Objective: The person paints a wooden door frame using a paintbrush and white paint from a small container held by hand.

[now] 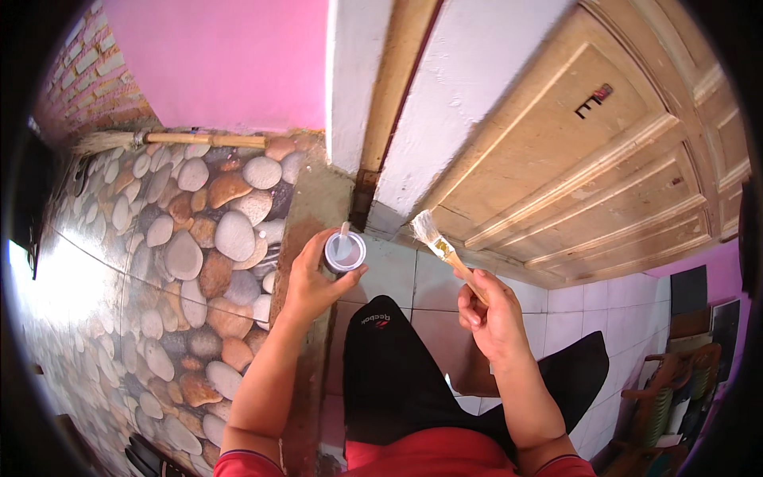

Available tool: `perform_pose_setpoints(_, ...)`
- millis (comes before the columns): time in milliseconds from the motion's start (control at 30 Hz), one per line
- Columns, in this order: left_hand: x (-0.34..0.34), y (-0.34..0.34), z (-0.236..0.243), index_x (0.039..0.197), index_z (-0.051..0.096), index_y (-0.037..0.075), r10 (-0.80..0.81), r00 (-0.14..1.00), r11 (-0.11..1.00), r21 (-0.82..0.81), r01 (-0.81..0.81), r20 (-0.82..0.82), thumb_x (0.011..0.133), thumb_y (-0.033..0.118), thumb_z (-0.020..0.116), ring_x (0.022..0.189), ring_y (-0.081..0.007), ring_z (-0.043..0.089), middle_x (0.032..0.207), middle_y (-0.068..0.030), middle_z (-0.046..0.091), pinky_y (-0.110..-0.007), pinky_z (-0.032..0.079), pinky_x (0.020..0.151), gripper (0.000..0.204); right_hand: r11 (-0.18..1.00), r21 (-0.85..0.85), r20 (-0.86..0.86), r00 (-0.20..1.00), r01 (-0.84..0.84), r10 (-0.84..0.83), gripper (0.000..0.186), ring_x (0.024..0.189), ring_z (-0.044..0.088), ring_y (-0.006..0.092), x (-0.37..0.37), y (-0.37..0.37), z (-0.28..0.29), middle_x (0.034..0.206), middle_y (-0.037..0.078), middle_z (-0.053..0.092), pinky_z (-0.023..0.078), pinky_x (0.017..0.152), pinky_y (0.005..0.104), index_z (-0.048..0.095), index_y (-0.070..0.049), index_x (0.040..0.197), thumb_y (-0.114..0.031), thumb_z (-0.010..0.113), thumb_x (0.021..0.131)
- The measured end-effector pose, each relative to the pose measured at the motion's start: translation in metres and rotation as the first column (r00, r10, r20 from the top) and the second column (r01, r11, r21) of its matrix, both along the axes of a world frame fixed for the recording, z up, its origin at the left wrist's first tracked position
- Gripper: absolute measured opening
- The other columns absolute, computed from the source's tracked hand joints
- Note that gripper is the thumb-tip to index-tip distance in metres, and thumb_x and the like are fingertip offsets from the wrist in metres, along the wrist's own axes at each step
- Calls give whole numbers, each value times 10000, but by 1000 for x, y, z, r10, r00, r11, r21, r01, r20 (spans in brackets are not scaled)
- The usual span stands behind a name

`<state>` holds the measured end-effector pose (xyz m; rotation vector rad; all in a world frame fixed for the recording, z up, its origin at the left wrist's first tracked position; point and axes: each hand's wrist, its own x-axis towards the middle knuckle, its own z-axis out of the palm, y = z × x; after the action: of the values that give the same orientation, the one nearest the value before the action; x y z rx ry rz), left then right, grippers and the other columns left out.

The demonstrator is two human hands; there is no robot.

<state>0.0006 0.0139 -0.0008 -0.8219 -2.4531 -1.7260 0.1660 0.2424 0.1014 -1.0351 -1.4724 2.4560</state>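
Note:
My left hand (312,280) is wrapped round a small round cup (362,253) with a pale rim. A light stick-like piece stands up at the cup's far side, and what lies inside is hard to make out. In my right hand (494,312) is a paintbrush (445,250), gripped by its wooden handle. Its bristles look whitish and point up and left, towards the foot of the white-painted door frame (445,119). The brush and the cup are apart.
A wooden panel door (556,151) stands at the right. On the left, stone-patterned floor tiles (179,318) meet a concrete sill (312,211). A broom (199,140) lies along the pink wall (222,63). Wooden chairs (671,381) stand at the lower right.

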Motion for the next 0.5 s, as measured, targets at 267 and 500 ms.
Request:
perform_pose_setpoints(267, 5, -2, -20, 1304, 594, -45, 50, 999, 996, 75, -51, 16, 739, 188, 935, 1048, -199, 708, 1133, -130, 726, -351, 555, 947, 700, 985, -130, -26, 994, -112, 110, 353, 526, 416, 113, 35, 41, 39, 710, 70, 607, 340, 531, 283, 667, 11, 1195, -284, 507, 1086)
perform_pose_setpoints(500, 5, 16, -1, 1328, 578, -44, 42, 995, 990, 131, -53, 87, 743, 168, 936, 1098, -174, 681, 1176, -114, 715, -333, 526, 997, 717, 985, -141, -45, 995, -97, 91, 356, 459, 390, 119, 66, 84, 42, 682, 85, 601, 320, 470, 290, 665, 16, 1170, -289, 500, 1091)
